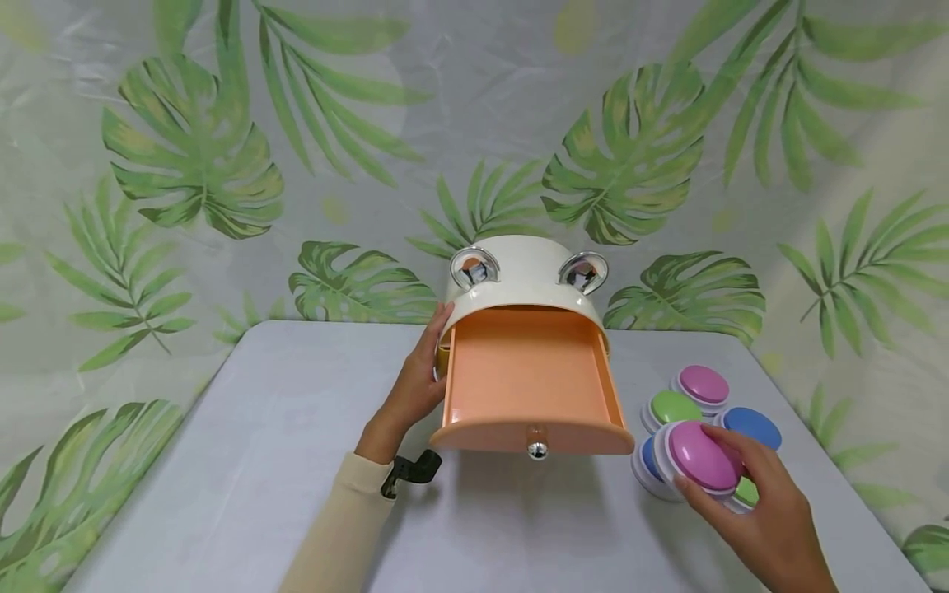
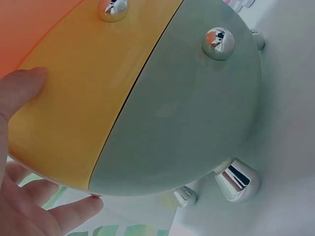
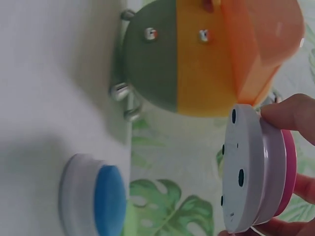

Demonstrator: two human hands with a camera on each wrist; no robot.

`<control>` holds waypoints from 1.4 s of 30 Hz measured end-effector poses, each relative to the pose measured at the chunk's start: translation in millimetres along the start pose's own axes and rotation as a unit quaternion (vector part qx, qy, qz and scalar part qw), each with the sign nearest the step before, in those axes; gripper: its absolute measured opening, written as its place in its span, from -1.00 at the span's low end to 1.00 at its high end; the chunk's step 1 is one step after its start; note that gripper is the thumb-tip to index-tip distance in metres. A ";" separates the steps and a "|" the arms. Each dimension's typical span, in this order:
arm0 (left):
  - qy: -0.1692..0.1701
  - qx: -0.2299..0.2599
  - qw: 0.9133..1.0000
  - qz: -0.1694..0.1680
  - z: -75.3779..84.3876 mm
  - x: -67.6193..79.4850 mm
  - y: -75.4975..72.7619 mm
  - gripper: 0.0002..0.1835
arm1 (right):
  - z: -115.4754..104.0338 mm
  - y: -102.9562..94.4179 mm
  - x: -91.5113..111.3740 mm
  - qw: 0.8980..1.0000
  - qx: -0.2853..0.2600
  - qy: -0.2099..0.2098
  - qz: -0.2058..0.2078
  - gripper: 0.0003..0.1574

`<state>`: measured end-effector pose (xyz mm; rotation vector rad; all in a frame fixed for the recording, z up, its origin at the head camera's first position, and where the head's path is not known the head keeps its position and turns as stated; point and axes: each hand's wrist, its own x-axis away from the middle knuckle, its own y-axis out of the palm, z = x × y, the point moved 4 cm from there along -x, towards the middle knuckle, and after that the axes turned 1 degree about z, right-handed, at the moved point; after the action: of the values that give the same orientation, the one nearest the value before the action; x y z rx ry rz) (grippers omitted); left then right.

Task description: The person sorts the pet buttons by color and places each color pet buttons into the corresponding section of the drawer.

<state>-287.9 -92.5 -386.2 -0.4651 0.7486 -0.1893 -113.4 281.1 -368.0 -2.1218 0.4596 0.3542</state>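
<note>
A small drawer cabinet [image 1: 515, 272] with a white rounded top and two silver eye-like knobs stands at the table's far side. Its top orange drawer [image 1: 522, 371] is pulled out and shows a bare inside. My left hand [image 1: 417, 375] grips the cabinet's left side, thumb on the front of the yellow drawer [image 2: 93, 93] and fingers behind the edge. The green drawer [image 2: 177, 108] below is closed. On the right, my right hand [image 1: 774, 502] holds a pink push button [image 1: 706, 455] by its white rim, above other buttons. Its underside with dark screw holes faces the right wrist view.
On the table's right side sit several round push buttons: another pink button [image 1: 704, 384], a green button [image 1: 675, 408] and a blue button [image 1: 752, 427] among them. The white table [image 1: 296, 428] ends at a leaf-patterned cloth [image 1: 489, 107]. Silver feet [image 2: 237, 182] hold up the cabinet.
</note>
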 end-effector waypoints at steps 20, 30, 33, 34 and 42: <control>-0.001 -0.011 1.000 0.012 4.7 -5.0 -2.4 -0.06 | -45.7 -15.6 -34.2 0.991 -0.083 -0.092 0.045 0.04; 0.010 -0.016 1.000 0.009 9.1 -2.5 -1.1 -0.09 | -76.2 -12.8 -45.5 0.984 -0.104 -0.144 0.032 0.01; 0.011 -0.014 1.000 0.010 10.1 -1.9 -0.9 -0.10 | -82.5 -11.0 -50.0 0.982 -0.113 -0.149 0.023 0.01; 0.011 -0.015 1.000 0.011 10.0 -1.7 -0.9 -0.09 | -84.3 -10.2 -51.5 0.982 -0.115 -0.150 0.019 0.01; 0.004 -0.029 1.000 0.009 6.3 -0.6 1.4 -0.05 | -102.4 -3.1 -62.6 0.974 -0.140 -0.175 -0.008 0.02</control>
<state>-283.9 -89.0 -382.5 -0.5124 0.7683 -0.1535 -159.7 209.3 -283.6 -2.2674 0.1937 0.8088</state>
